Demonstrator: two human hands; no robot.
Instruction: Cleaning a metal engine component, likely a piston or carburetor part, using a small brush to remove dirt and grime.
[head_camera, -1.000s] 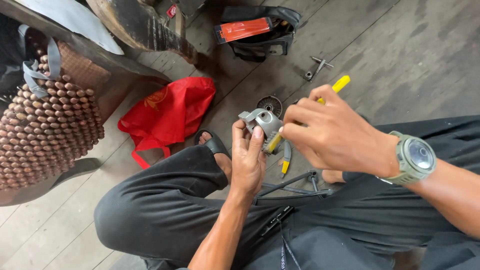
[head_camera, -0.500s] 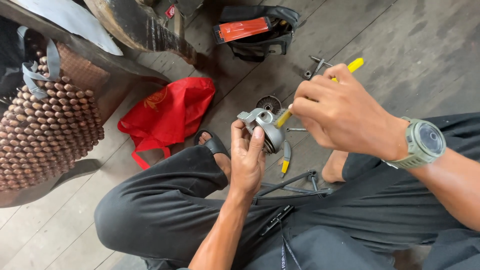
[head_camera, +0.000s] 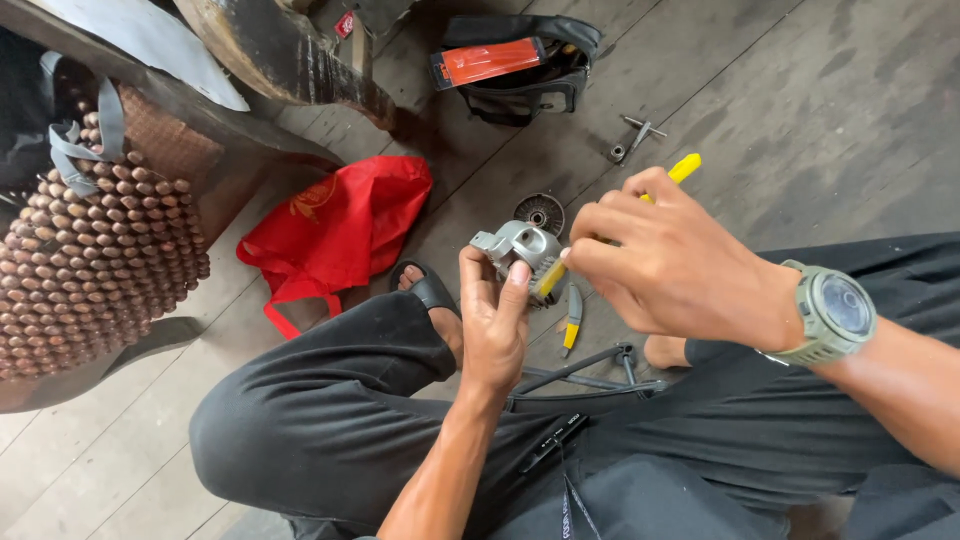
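Up top sits a black tool bag (head_camera: 530, 75), mouth open, with a flat orange pack (head_camera: 487, 61) poking out of it — what else is inside cannot be made out. A red plastic bag (head_camera: 335, 228) lies slumped on the plank floor (head_camera: 800, 120), crumpled, its contents hidden.

Centre of the action: the left hand (head_camera: 492, 325) is raised palm-up, fingers curled round a small grey metal part (head_camera: 520, 247), thumb pressed on its near side, held above the floor just over the person's knee. The right hand (head_camera: 672, 262) is closed on a yellow-handled screwdriver (head_camera: 683, 168), fingers bunched around the shaft, the yellow end sticking up behind the knuckles and the working end meeting the metal part. A green watch (head_camera: 833, 311) rides that wrist.

Around them — a round dark disc (head_camera: 540, 213) on the floor just behind the part, yellow-handled pliers (head_camera: 571, 318) below it, a small metal wrench piece (head_camera: 636, 133) further off. A beaded seat cover (head_camera: 80, 250) fills the left edge. A sandalled foot (head_camera: 430, 290) rests beside the red bag.
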